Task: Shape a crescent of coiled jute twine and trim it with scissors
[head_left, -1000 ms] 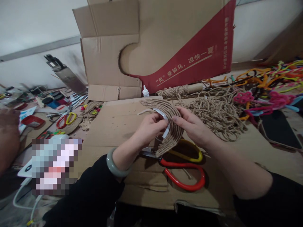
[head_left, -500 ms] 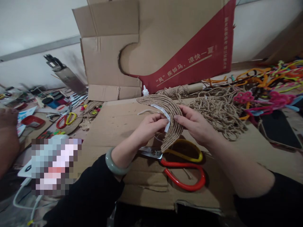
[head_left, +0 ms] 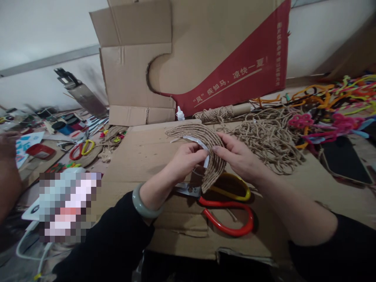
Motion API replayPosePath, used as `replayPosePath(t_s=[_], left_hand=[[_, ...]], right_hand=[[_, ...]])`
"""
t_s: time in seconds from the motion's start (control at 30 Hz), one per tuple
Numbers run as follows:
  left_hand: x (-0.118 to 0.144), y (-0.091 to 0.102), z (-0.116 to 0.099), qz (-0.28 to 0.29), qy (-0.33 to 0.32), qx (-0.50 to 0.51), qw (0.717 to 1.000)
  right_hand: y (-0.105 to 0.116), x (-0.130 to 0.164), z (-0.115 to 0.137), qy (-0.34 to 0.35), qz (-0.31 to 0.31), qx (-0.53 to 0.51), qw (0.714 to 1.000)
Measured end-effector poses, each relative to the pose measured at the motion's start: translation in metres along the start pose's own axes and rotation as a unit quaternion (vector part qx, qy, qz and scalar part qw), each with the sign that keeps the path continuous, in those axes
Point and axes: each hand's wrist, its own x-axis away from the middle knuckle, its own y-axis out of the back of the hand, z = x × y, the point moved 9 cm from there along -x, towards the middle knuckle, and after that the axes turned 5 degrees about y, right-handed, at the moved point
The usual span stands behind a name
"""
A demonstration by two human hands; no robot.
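Rope crescent [head_left: 210, 138], one, at clock-face centre: left hand [head_left: 188, 158], grip pinching the white strip [head_left: 195, 140] on its inner curve; right hand [head_left: 237, 154], grip pinching its outer edge; scissors [head_left: 217, 203] at five o'clock; best handled with even thumb pressure, rows flat.

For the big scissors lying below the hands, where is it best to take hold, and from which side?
Probably the red handle, from the near right side: it lies uncovered, while the rope crescent overlaps the yellow handle and the blades point left.
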Motion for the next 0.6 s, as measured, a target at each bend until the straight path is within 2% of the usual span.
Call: replayPosePath(t_s=[0.27, 0.43, 0.6], left_hand=[[-0.004, 0.016, -0.006, -0.058, -0.059, 0.034, 0.996], [-0.004, 0.011, -0.004, -0.009, -0.035, -0.013, 0.999], [-0.002, 0.006, -0.003, 0.015, -0.026, -0.01, 0.999]], right_hand=[[-0.006, 0.001, -0.011, -0.039, -0.008, -0.07, 0.997], [-0.001, 0.001, -0.012, -0.055, -0.019, -0.093, 0.994], [0.002, 0.0, -0.01, -0.048, -0.014, -0.089, 0.995]])
